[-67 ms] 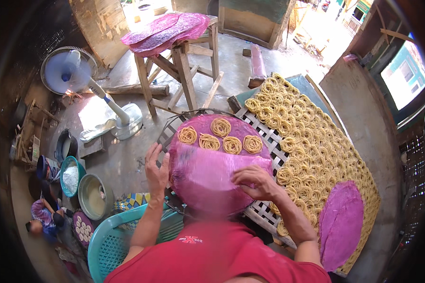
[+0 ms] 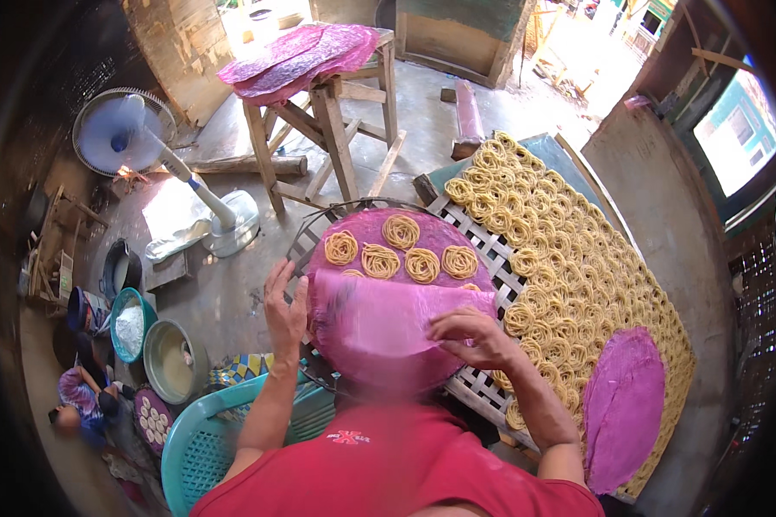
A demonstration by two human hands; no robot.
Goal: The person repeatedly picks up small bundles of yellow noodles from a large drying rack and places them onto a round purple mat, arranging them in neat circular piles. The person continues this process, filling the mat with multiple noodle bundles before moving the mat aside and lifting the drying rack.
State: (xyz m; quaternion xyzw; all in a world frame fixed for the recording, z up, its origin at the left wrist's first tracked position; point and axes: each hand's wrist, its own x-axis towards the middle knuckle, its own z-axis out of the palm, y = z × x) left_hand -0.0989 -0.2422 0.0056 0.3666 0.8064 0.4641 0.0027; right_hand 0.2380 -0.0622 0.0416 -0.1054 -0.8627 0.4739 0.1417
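A blurred round pink mat (image 2: pixel 379 332) lies folded over yellow noodle coils (image 2: pixel 402 250), the left hand (image 2: pixel 284 306) pinching its edge, the right hand (image 2: pixel 465 332) gripping its top.

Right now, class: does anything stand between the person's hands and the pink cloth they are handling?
Nothing visible does. The left hand touches the left edge of the pink cloth, and the right hand rests directly on its near right part. The noodle coils lie beyond the cloth, on the round tray.

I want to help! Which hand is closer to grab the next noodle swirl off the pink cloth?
Probably the right hand. It rests on the folded cloth beside the nearest swirl. The left hand sits at the cloth's far left edge.
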